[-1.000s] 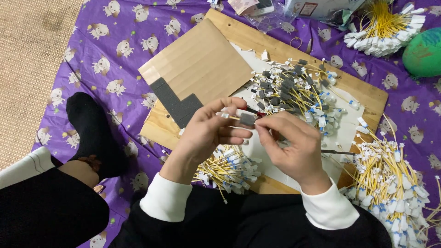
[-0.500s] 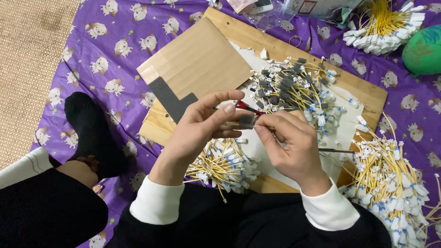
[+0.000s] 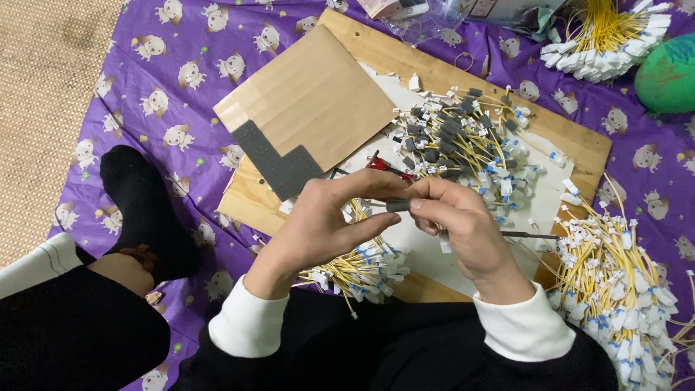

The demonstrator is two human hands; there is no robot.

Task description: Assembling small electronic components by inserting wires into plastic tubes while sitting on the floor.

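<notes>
Seated on a purple patterned cloth (image 3: pixel 188 43), working over a wooden board (image 3: pixel 579 145) at mid-frame. Judging by the heaps, well into the job but far from done: a bundle of yellow wires with white ends (image 3: pixel 362 264) lying just below the hands, a larger pile of the same (image 3: pixel 615 282) at the right edge, another bunch (image 3: pixel 608 36) at upper right beside a green ball (image 3: pixel 670 72). Still waiting on the board above the hands, a loose tangle of wires with dark grey plugs (image 3: pixel 456 141).

Left hand (image 3: pixel 326 224) half closed, thumb and forefinger pinching a small grey plug (image 3: pixel 397 206) at the centre of the frame, other fingers loosely curled. Right hand (image 3: pixel 463 224) closed around the other side of the same plug, fingertips meeting the left; a thin dark tool (image 3: pixel 532 235) sticking out rightward from under the palm, grip on it hidden. Small red-handled tool (image 3: pixel 380 164) lying just above the left fingers. Folded cardboard (image 3: pixel 304 101) at upper left of the board.
</notes>
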